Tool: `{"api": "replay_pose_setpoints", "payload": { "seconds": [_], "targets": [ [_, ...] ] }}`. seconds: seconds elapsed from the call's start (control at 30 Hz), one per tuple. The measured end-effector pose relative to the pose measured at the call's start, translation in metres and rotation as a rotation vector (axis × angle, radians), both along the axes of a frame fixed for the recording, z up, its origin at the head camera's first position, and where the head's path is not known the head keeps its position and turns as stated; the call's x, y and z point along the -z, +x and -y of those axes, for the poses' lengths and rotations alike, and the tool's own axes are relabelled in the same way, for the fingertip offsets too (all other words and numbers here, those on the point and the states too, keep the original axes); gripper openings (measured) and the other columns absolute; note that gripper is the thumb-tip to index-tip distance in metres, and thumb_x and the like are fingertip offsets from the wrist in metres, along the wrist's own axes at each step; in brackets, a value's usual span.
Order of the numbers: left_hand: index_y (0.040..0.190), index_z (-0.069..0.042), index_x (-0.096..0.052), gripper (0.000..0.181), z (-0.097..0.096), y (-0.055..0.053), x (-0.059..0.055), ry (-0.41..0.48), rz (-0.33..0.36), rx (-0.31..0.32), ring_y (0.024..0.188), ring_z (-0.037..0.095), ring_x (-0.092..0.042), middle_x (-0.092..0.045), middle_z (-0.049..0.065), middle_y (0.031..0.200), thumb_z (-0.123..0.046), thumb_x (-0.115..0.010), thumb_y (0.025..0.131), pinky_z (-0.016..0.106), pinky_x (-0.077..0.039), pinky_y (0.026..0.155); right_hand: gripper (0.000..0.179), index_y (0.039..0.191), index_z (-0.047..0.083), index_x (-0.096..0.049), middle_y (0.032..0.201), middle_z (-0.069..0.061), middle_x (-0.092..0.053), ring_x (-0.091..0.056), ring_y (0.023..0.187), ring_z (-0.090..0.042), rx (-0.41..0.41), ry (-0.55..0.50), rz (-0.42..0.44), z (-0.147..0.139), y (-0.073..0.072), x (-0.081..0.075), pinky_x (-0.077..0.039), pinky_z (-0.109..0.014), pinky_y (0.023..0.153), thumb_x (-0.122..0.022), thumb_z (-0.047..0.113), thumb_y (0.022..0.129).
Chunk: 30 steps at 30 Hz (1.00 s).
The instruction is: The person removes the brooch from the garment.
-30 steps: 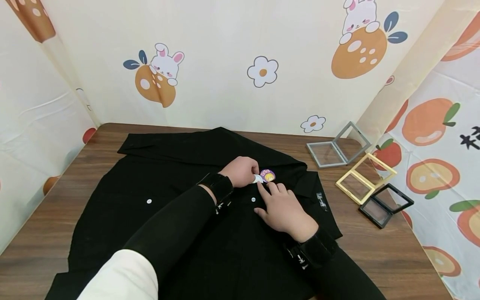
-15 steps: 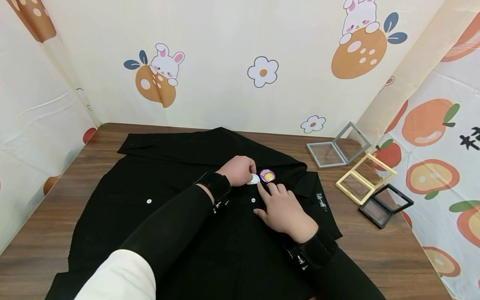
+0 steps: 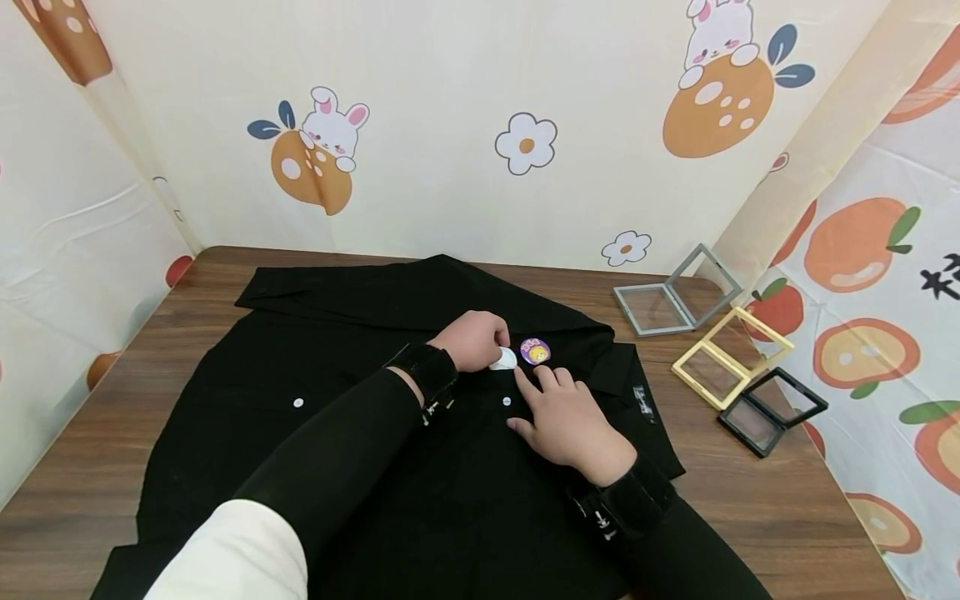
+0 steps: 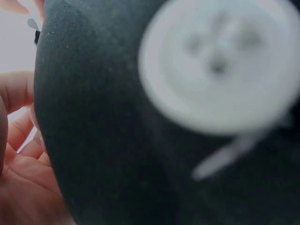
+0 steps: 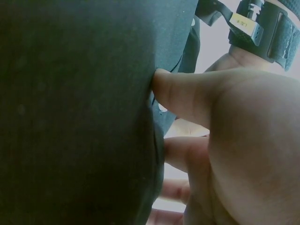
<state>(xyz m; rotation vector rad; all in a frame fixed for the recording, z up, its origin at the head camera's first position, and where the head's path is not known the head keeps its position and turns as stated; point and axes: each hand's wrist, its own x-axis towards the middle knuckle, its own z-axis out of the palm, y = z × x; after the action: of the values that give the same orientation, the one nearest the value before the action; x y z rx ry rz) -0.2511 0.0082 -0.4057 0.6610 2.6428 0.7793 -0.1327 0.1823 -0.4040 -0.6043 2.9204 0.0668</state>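
Note:
A black shirt lies spread over the wooden table, with small white buttons on it. On its upper part sits a round purple badge with a yellow figure. My left hand pinches a white round piece just left of the badge; whether this is a paper disc or something stiffer I cannot tell. My right hand rests on the cloth below the badge, fingers spread and fingertips touching the fabric. In the left wrist view a blurred white button fills much of the frame.
At the right stand three hinged frames with clear panes: a grey one, a yellow one and a black one. Patterned cloth walls enclose the table's back and sides.
My left hand has moved slightly left with the white piece, away from the purple badge. The right hand has stayed in place.

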Motion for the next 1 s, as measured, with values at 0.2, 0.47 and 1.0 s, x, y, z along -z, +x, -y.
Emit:
{"api": "replay_pose_setpoints", "payload": {
  "seconds": [0.2, 0.47, 1.0],
  "targets": [
    [0.091, -0.015, -0.072, 0.016, 0.002, 0.001, -0.002, -0.005, 0.003, 0.012, 0.079, 0.017, -0.061, -0.068, 0.001, 0.097, -0.001, -0.065, 0.094, 0.028, -0.051, 0.069, 0.073, 0.159, 0.013, -0.042, 0.150, -0.018, -0.044, -0.043, 0.132, -0.037, 0.006, 0.000, 0.010, 0.000, 0.000, 0.001, -0.044, -0.053, 0.102, -0.057, 0.056, 0.102],
    [0.091, -0.015, -0.072, 0.016, 0.003, 0.002, -0.004, 0.004, 0.010, 0.019, 0.079, 0.017, -0.061, -0.067, 0.002, 0.097, -0.001, -0.065, 0.094, 0.028, -0.051, 0.070, 0.073, 0.159, 0.013, -0.042, 0.151, -0.018, -0.043, -0.042, 0.133, -0.037, 0.011, 0.004, 0.018, 0.001, 0.000, 0.000, -0.043, -0.053, 0.103, -0.057, 0.056, 0.102],
    [0.105, -0.009, -0.071, 0.019, 0.007, 0.007, -0.014, 0.089, 0.014, -0.019, 0.074, 0.016, -0.064, -0.065, 0.003, 0.098, 0.001, -0.057, 0.098, 0.026, -0.054, 0.065, 0.070, 0.157, 0.014, -0.046, 0.152, -0.019, -0.042, -0.042, 0.134, -0.038, 0.015, 0.015, 0.025, 0.001, 0.000, 0.000, -0.043, -0.054, 0.103, -0.057, 0.055, 0.102]
  ]
}}
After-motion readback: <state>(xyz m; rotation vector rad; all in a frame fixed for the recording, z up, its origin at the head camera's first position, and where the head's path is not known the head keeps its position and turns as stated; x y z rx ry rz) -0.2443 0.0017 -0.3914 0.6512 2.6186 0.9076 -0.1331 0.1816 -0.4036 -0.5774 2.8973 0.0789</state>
